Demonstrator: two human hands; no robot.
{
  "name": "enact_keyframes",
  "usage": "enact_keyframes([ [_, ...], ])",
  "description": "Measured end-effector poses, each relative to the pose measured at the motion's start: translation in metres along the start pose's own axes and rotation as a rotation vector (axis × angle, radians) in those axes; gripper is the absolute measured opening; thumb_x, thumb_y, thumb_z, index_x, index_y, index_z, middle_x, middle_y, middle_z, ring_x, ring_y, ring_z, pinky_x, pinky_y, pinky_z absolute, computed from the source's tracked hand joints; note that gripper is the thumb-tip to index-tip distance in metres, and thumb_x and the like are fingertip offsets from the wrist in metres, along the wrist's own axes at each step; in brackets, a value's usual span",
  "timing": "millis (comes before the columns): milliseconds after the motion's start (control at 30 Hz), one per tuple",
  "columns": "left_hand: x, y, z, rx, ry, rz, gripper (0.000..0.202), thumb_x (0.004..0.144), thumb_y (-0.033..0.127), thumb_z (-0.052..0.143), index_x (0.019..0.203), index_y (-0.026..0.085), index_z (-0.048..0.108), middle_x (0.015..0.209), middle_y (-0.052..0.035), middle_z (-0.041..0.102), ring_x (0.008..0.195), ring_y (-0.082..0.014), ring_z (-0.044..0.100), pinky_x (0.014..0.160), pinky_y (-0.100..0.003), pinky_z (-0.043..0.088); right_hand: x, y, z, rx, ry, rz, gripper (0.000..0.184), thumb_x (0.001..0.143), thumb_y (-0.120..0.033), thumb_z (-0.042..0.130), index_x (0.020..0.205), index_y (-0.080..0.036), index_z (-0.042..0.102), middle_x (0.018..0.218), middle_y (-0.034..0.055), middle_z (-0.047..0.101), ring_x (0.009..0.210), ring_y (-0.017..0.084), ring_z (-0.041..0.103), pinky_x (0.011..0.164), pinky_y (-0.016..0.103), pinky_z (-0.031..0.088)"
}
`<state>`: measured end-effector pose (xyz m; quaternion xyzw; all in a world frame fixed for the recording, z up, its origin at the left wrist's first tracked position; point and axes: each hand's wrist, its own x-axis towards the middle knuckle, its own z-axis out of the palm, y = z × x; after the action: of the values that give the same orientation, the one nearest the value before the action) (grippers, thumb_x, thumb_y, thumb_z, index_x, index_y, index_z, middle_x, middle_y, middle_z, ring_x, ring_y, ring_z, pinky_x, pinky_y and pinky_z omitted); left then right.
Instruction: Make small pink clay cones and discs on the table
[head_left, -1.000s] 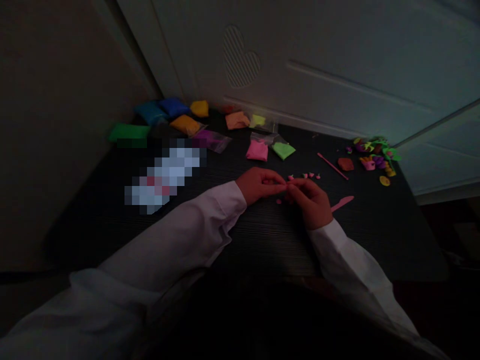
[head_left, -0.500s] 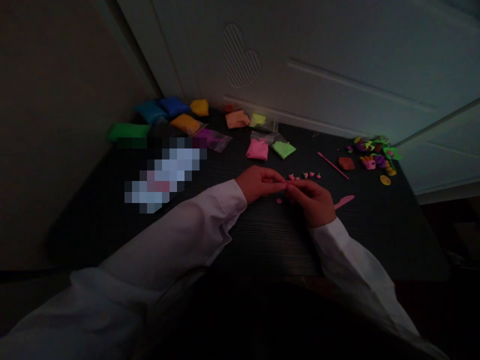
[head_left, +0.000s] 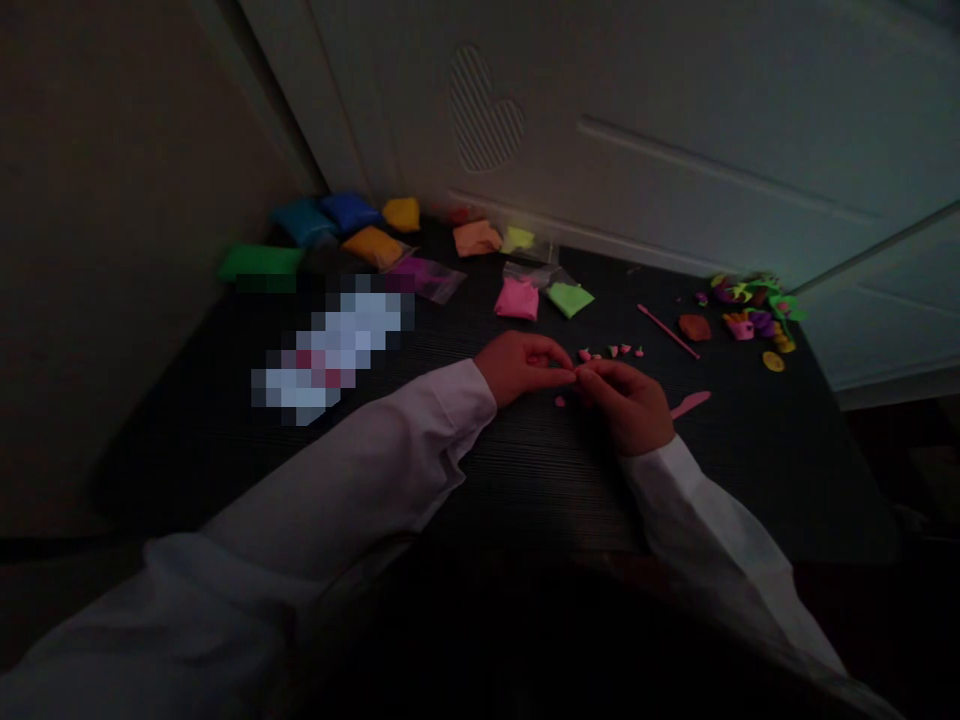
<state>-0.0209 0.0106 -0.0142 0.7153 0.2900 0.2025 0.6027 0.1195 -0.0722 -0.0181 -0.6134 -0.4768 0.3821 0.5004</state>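
Observation:
Both my hands meet over the middle of a dark table (head_left: 525, 480). My left hand (head_left: 521, 365) and my right hand (head_left: 626, 400) have their fingertips pinched together on a tiny pink piece of clay (head_left: 576, 371). Just beyond the fingertips lies a row of several small pink clay bits (head_left: 611, 351), and one more pink bit (head_left: 559, 401) lies below the hands. A flat pink modelling tool (head_left: 690, 403) rests right of my right hand. The light is very dim.
Bags of coloured clay lie at the back: green (head_left: 259, 262), blue (head_left: 330, 215), orange (head_left: 371, 245), pink (head_left: 516, 299), light green (head_left: 570, 298). A thin pink stick (head_left: 666, 330) and a pile of finished clay shapes (head_left: 750, 310) sit at the right. A white panelled door (head_left: 637, 130) stands behind.
My hands have stayed pinched together at the same spot. The view has shifted very slightly; nothing else moved.

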Motion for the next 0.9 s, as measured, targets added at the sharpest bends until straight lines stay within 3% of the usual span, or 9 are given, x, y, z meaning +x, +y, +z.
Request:
enact_keyframes([
  [367,-0.0006,0.0011,0.0013,-0.071,0.007,-0.02,0.027,0.063,0.037,0.054,0.074,0.013,0.054,0.044,0.0075,0.029,0.039,-0.0023,0.027,0.038,-0.016,0.023,0.0005,0.001,0.0018,0.107,-0.003,0.01,0.018,0.066,-0.032,0.056,0.078,-0.019,0.059,0.061,-0.0027,0.053,0.052,0.007,0.044,0.051,0.022,0.034],
  [900,-0.0004,0.0013,0.0015,0.004,0.03,0.005,0.028,0.063,0.037,0.053,0.076,0.013,0.056,0.047,0.0068,0.029,0.041,-0.003,0.028,0.04,-0.018,0.021,-0.0004,-0.0023,0.0019,0.039,-0.021,0.011,0.018,0.067,-0.033,0.055,0.077,-0.018,0.055,0.059,-0.0034,0.05,0.05,0.006,0.043,0.047,0.021,0.032],
])
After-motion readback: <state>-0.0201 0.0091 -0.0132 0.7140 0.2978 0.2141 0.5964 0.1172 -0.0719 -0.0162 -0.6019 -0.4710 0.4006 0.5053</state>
